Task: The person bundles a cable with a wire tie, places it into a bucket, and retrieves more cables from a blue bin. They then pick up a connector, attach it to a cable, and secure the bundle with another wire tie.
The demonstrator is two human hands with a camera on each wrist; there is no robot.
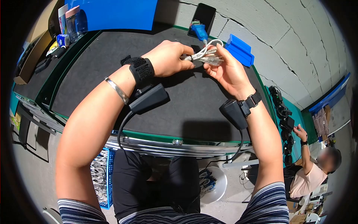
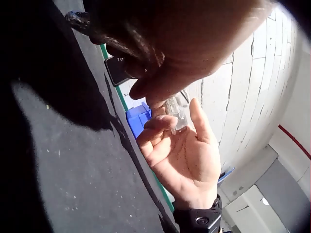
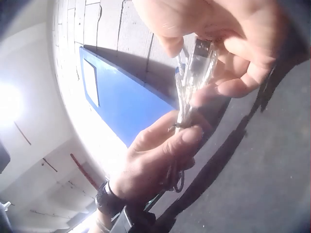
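A coiled clear-jacketed cable point(image 1: 203, 54) is held between both hands above the dark table mat. At its far end is a blue connector point(image 1: 200, 33), and a translucent USB plug point(image 1: 212, 60) lies at the right fingers. My left hand point(image 1: 168, 59) grips the bundle between thumb and fingers, near a black tie point(image 3: 176, 126) around the strands. On the other side, my right hand point(image 1: 234, 74) has its palm turned up, fingers curled around the plug end. The plug's metal tip point(image 3: 200, 48) shows in the right wrist view.
A black phone-like slab point(image 1: 201, 18) and a blue bin point(image 1: 239, 50) stand at the back edge. Bottles point(image 1: 74, 24) and a cardboard box point(image 1: 35, 56) are at left. Below are a blue basket point(image 1: 110, 179) of cables and a white bucket point(image 1: 220, 184). Another person point(image 1: 311, 175) sits right.
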